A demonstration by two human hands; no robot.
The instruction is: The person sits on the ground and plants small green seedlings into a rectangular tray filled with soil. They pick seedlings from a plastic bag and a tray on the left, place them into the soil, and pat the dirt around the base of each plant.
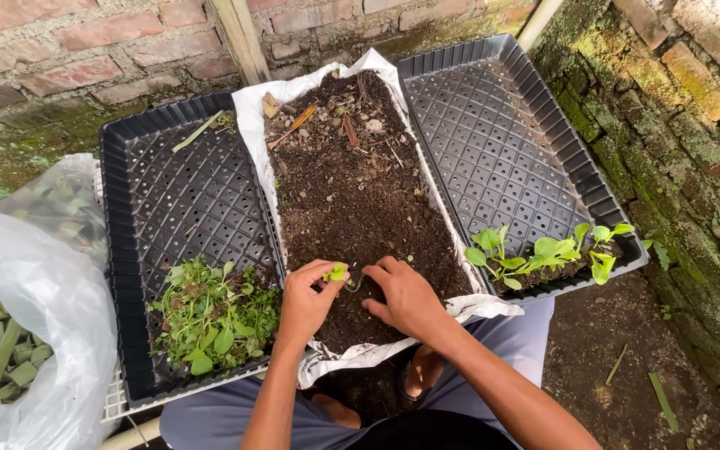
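Step in hand, by the look of it: separating one seedling (336,272) from soil (351,192) heaped on a white sack (247,117) between two black trays; left hand (306,302) pinched on the seedling's green leaves, just at centre of the near soil edge; right hand (407,297) curled, fingertips pressed into the soil at 3 o'clock of the seedling, grasping nothing visible. Next move probably calls for a gentle lift, roots kept whole. Counted: two trays; left tray (131,242) at 9 o'clock with one clump of small greens (214,321); right tray (560,125) at 2 o'clock with one row of seedlings (547,254), roughly five; one clear bag (35,283) at far left.
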